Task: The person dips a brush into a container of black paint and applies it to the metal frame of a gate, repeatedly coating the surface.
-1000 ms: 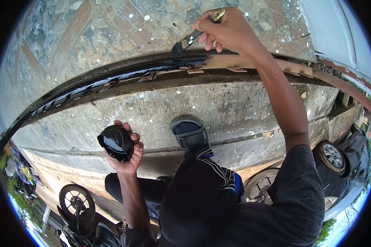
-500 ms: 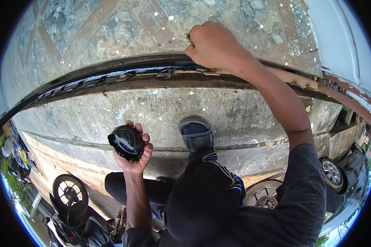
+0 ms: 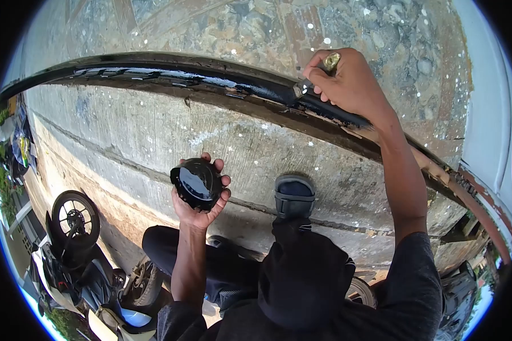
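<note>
My left hand is wrapped round a small cup of glossy black paint, its dark rim and pale reflection facing up. In my right hand is a paintbrush; its handle end shows above the thumb. The bristles point left and down and appear to touch a long rail. Wet black paint shines on the rail left of the brush. Farther right, past my wrist, the rail is brown and uncoated.
A stone-patterned floor lies beyond the rail, and a concrete step on the near side. My sandalled foot rests on it. A motorcycle stands at the lower left, a white panel at the far right.
My right hand has turned and come nearer the rail, so the brush now shows against it. The view has shifted; the paint cup remains in my left hand.
</note>
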Demonstrator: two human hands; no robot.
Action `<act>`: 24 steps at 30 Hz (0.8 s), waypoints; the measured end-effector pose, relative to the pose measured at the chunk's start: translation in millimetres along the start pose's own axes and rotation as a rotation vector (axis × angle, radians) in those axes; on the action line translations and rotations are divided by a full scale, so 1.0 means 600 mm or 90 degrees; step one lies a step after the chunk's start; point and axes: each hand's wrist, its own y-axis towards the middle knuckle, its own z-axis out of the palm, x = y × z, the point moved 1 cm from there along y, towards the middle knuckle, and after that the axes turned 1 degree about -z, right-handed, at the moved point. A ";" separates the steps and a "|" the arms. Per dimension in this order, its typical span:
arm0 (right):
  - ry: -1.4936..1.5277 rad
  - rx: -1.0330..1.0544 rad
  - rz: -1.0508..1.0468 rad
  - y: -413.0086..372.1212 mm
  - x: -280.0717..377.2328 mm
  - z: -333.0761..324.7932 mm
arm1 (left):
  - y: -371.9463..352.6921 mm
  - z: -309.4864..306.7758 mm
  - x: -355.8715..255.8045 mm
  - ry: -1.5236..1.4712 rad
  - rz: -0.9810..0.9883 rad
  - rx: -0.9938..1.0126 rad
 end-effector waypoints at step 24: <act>-0.099 0.204 -0.251 0.174 0.128 0.045 | -0.047 0.091 -0.063 -0.119 0.152 -0.013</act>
